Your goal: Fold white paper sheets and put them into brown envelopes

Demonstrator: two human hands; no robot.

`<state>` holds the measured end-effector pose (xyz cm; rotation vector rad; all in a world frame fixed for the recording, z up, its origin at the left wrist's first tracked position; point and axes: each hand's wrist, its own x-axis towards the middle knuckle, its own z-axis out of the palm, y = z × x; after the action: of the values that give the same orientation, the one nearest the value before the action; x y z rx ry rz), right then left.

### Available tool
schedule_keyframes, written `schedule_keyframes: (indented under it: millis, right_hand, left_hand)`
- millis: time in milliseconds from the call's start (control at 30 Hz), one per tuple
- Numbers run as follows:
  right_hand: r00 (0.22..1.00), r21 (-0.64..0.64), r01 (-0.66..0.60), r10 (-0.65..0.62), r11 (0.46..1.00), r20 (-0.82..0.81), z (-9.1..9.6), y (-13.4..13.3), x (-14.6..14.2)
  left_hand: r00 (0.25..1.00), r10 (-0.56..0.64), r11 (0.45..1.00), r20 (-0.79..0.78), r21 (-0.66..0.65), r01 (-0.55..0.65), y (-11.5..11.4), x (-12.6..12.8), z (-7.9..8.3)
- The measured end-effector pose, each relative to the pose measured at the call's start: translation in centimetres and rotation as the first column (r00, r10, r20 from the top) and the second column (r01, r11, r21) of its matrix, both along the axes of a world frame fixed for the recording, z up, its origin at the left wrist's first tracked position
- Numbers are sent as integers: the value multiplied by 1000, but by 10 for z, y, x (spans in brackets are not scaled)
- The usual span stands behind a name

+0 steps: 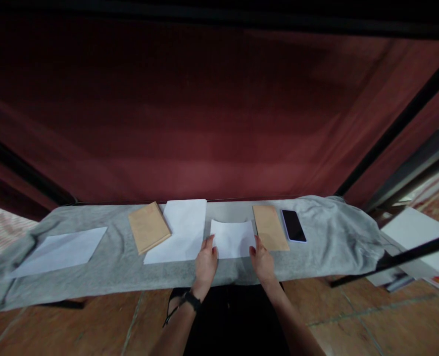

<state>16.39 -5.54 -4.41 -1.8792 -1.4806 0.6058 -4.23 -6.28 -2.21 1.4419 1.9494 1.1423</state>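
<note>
Between my two hands is a white sheet of paper (233,241), slightly curved along its far edge. My left hand (206,259) grips its left edge, thumb toward the sheet. On the right edge, my right hand (263,261) closes its fingers the same way. Just right of the sheet lies a brown envelope (270,227), partly beside my right fingertips. Larger white paper (185,230) lies to the left of my left hand. A stack of brown envelopes (149,227) overlaps that paper's left side.
A grey cloth (121,277) covers the narrow table. Another white sheet (61,251) lies at the far left. A phone (294,226) rests right of the envelope. Behind the table rises a dark red panel (212,123). White boards (415,237) stand at the right.
</note>
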Motion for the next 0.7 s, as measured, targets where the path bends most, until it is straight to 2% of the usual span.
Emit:
schedule_keyframes:
  millis: [133, 233, 333, 433, 533, 600, 700]
  right_hand:
    - [977, 14, -57, 53, 998, 207, -6, -11, 2]
    - [947, 10, -79, 72, 997, 312, -2, -16, 5]
    - [931, 122, -164, 112, 979, 348, 3, -17, 1]
    - [916, 195, -343, 281, 919, 288, 2, -14, -16]
    - [877, 150, -451, 406, 880, 256, -7, -10, -35]
    - [850, 118, -477, 424, 871, 312, -14, -9, -40]
    - [808, 111, -496, 410, 861, 423, -23, -10, -33]
  left_hand:
    - [953, -108, 993, -283, -78, 90, 0, 0, 0]
    - [858, -139, 990, -494, -88, 110, -3, 2, 1]
    - [761, -137, 989, -635, -46, 140, -7, 11, -4]
    - [714, -219, 963, -665, -31, 266, -11, 28, -18]
    - [702, -285, 948, -652, -87, 305, -13, 41, -36]
    - [696, -291, 949, -656, -108, 296, -15, 42, -44]
    - [706, -262, 960, -658, -103, 261, -19, 37, -48]
